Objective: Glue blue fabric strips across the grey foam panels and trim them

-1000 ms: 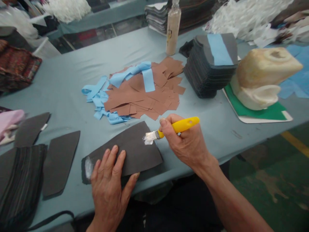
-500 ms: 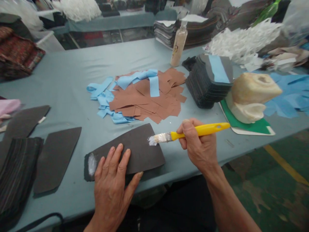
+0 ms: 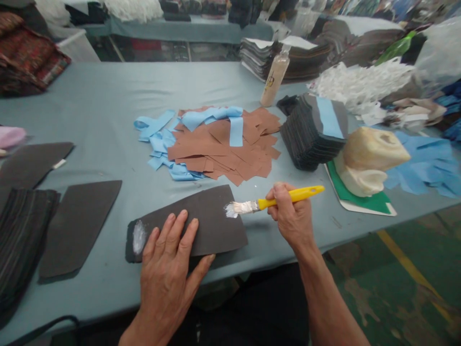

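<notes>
A dark grey, tapered flat panel (image 3: 212,221) lies at the near edge of the table. My left hand (image 3: 171,259) rests flat on it with the fingers spread. White paste (image 3: 139,237) is smeared on the panel's narrow left end. My right hand (image 3: 292,211) grips the yellow handle of a paintbrush (image 3: 306,193). The white-coated bristles touch the panel near its right edge, where a small white patch shows. Beyond the panel lies a spread of brown pieces (image 3: 205,144), with light blue strips (image 3: 236,130) on and beside them.
A stack of dark panels (image 3: 309,134) stands to the right, by a cut-open plastic container (image 3: 374,156) on a green board (image 3: 342,192). A bottle (image 3: 275,79) stands behind. More dark panels (image 3: 81,226) and a tall stack (image 3: 25,240) lie left. The table (image 3: 108,91) is cloth-covered.
The view has shifted slightly. The brush still touches the panel near the right edge, its handle end now swung a little nearer. My left hand stays on the panel.
</notes>
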`<state>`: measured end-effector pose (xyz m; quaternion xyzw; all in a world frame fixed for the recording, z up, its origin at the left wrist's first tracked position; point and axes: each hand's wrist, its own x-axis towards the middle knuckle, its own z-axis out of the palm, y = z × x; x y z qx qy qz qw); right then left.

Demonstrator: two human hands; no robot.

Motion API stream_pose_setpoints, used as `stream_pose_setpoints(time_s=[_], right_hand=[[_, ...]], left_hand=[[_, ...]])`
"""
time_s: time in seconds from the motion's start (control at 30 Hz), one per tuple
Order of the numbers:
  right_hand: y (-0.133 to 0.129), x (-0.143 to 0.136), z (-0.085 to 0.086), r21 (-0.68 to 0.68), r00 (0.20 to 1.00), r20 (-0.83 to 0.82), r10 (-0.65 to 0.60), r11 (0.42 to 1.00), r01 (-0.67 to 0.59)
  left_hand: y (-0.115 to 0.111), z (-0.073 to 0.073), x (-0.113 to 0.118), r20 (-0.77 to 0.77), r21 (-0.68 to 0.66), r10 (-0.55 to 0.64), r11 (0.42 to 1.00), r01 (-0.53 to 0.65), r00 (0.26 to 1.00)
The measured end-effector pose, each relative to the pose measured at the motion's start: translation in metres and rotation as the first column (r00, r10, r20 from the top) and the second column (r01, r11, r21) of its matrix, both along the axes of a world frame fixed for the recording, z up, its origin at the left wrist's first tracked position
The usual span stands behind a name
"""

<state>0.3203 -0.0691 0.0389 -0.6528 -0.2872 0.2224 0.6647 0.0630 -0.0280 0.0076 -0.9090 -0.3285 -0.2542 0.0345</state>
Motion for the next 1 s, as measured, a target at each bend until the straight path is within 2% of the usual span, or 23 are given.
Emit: stream_pose_setpoints(time_s=[0.1, 0.2, 0.43, 0.6, 0.87, 1.0], right_hand=[[-0.004, 0.003, 0.007, 0.047, 0.997, 0.049, -0.059, 0.997, 0.056], [-0.003, -0.002, 0.012, 0.097, 0.996, 0.068, -0.064, 0.994, 0.057], [0.005, -0.012, 0.003, 0.082, 0.998, 0.052, 0.043, 0.995, -0.047], [0.001, -0.008, 0.004, 0.122, 0.998, 0.046, -0.036, 0.992, 0.031], [0.005, -0.022, 0.008, 0.149, 0.998, 0.063, 0.028, 0.988, -0.037], [0.002, -0.017, 0.007, 0.166, 0.997, 0.064, -0.036, 0.986, 0.025]], left_hand=[[0.0, 0.0, 0.0, -0.001, -0.006, 0.003, 1.0, -0.003, 1.0], [0.0, 0.0, 0.0, -0.007, -0.004, 0.01, 1.0, -0.01, 1.0], [-0.001, 0.0, 0.0, -0.014, -0.004, 0.018, 1.0, -0.019, 1.0], [-0.001, 0.0, 0.001, -0.021, 0.008, 0.012, 1.0, -0.012, 1.0], [-0.001, 0.0, 0.001, -0.016, 0.004, 0.019, 1.0, -0.019, 1.0], [-0.001, 0.001, 0.0, -0.014, -0.023, 0.024, 0.999, -0.025, 1.0]])
